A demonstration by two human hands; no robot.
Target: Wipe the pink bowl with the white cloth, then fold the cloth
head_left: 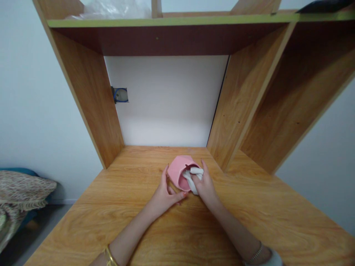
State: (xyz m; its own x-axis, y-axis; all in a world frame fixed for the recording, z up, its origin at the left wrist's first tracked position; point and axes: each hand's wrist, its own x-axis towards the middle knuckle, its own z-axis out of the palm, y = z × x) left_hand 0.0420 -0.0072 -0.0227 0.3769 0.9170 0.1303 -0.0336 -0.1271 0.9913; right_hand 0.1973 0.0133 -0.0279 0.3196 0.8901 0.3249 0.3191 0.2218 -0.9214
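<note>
A pink faceted pot (177, 169) is tipped on its side, with its round opening turned to the right and toward me. My left hand (165, 195) grips it from the left and below, the thumb near the lower rim. In my right hand (205, 184) is a crumpled white cloth or tissue (192, 181), partly pushed into the pot's opening. The right fingertips are partly hidden by the white material and the rim. Both hands are above the wooden desk (177, 229).
Wooden side panels (85, 88) and a divider (246, 96) rise from the desk. Overhead runs a shelf with a green edge (172, 21), bearing clear plastic (116, 9). An open wall socket box (121, 95) shows at the back left. A fringed woven cover (24, 188) lies at far left.
</note>
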